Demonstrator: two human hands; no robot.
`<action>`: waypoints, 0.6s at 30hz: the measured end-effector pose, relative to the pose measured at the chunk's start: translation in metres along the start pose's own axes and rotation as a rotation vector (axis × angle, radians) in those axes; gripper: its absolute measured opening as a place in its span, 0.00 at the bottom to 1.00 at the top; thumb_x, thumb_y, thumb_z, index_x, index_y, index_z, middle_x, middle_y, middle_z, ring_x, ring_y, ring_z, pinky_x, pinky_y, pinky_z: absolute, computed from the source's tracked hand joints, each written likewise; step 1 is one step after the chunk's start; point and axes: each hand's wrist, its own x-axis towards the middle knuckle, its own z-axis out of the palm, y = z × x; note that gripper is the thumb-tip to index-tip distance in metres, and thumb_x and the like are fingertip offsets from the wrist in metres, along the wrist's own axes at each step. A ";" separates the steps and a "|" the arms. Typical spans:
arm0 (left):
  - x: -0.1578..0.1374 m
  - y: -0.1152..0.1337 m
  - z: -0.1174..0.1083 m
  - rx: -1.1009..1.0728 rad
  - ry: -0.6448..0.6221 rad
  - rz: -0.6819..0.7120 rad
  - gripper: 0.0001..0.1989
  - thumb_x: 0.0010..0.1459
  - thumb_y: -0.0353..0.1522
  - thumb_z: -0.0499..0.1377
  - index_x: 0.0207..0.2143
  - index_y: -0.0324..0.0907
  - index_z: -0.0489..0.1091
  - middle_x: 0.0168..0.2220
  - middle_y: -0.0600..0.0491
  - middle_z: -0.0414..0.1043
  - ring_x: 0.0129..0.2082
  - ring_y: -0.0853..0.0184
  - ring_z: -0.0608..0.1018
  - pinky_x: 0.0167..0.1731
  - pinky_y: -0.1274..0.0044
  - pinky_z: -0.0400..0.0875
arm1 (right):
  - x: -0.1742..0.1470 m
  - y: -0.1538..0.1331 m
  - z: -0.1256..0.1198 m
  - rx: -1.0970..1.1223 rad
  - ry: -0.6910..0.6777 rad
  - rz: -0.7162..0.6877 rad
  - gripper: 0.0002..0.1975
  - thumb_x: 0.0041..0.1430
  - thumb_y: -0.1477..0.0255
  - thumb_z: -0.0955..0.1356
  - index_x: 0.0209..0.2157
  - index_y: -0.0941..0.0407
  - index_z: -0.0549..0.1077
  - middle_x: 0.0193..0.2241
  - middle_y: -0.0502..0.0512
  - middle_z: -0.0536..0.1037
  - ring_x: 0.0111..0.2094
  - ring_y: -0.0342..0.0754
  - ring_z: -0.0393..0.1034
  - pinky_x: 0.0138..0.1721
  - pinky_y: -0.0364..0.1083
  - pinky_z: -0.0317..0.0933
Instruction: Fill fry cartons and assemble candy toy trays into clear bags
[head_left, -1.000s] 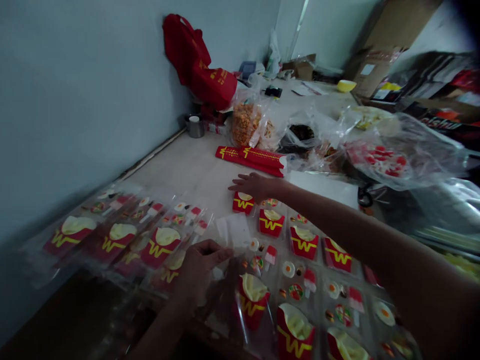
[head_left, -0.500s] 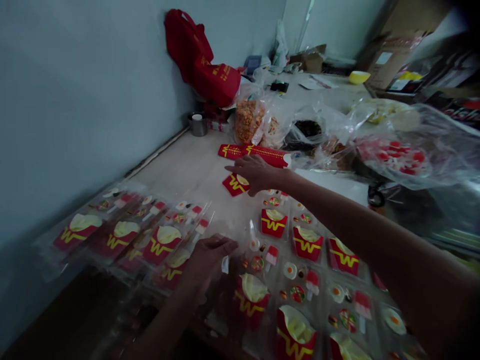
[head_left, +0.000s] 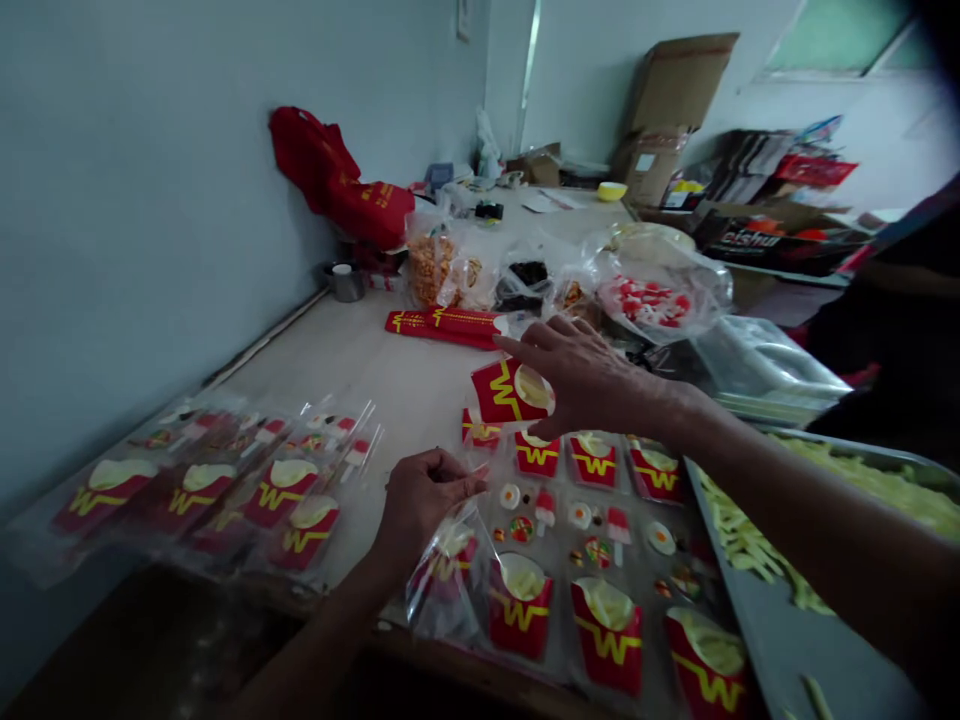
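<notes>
While the left hand (head_left: 424,505) keeps low near the front edge, the right hand (head_left: 592,375) reaches across the bench (head_left: 345,360) with a red carton (head_left: 512,390), yellow W turned sideways. Carton tilted, over the head of the packed rows, just in front of a flat red bundle (head_left: 442,328).

Placement: clear packs (head_left: 289,490) lie in a slightly overlapping row to the left, printed faces up; probably laid so to save room while each front stays readable. On the right, cartons with pale fries-like filling (head_left: 606,610) and small food-shaped pieces (head_left: 521,528) sit in columns, likely spaced to be picked out one by one. Bags of loose pieces (head_left: 431,272) stand behind, seemingly to leave the near side free for the hands. A metal tray (head_left: 787,640) of pale strips lies beyond the right-hand columns, partly under the forearm.

Fingers, left: thumb and forefinger pressed together, pinching the edge of a clear sleeve (head_left: 450,580), which hangs slack below; the pinch presumably steadies its edge.

Fingers, right: long ones partly spread, forefinger stretched over the carton. Thumb below; carton seems gripped by its pale top end, exact contact hidden.
</notes>
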 end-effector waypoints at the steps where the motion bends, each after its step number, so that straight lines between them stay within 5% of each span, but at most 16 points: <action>1: -0.002 0.002 0.004 0.011 -0.029 0.015 0.19 0.39 0.42 0.75 0.25 0.39 0.74 0.23 0.55 0.73 0.24 0.71 0.72 0.25 0.79 0.64 | -0.008 -0.001 -0.001 -0.029 0.007 0.015 0.53 0.42 0.51 0.77 0.67 0.56 0.59 0.50 0.64 0.70 0.49 0.63 0.60 0.49 0.56 0.54; 12: 0.009 0.007 0.030 -0.117 -0.253 -0.101 0.24 0.34 0.39 0.77 0.32 0.39 0.74 0.27 0.57 0.73 0.26 0.73 0.73 0.30 0.80 0.66 | -0.080 -0.013 0.018 -0.047 -0.012 0.075 0.54 0.42 0.56 0.78 0.67 0.58 0.57 0.50 0.64 0.72 0.50 0.62 0.61 0.49 0.54 0.51; 18: 0.037 -0.006 0.043 0.019 -0.387 -0.111 0.20 0.40 0.43 0.72 0.26 0.38 0.70 0.22 0.58 0.69 0.20 0.76 0.65 0.23 0.81 0.59 | -0.109 -0.004 0.042 0.093 -0.132 0.027 0.52 0.39 0.56 0.79 0.65 0.56 0.62 0.49 0.61 0.73 0.48 0.61 0.63 0.50 0.55 0.53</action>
